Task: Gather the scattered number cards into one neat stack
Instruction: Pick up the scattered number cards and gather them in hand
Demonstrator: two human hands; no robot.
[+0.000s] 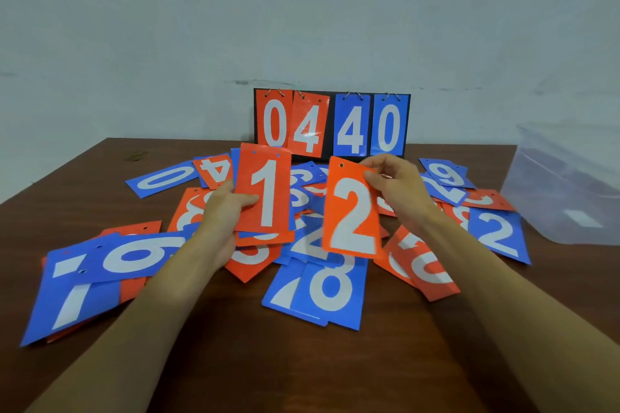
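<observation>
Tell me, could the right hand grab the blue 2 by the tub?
Probably not yet: the right hand is pinching the orange 2. The blue 2 lies uncovered close by, so once the hand is freed, likely yes.

The left hand (218, 214) holds the orange 1 card (268, 178) upright, the right hand (397, 184) pinches the orange 2 card (352, 221), and scattered cards (330, 292) lie flat beneath both.

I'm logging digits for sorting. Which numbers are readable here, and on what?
"0 4 4 0": scoreboard
"1": left-held card, in left hand
"2": right-held card, in right hand
"0": far-left blue card
"6": left blue card
"8": front blue card
"2": right blue card
Others overlapped, not surely readable.
</observation>
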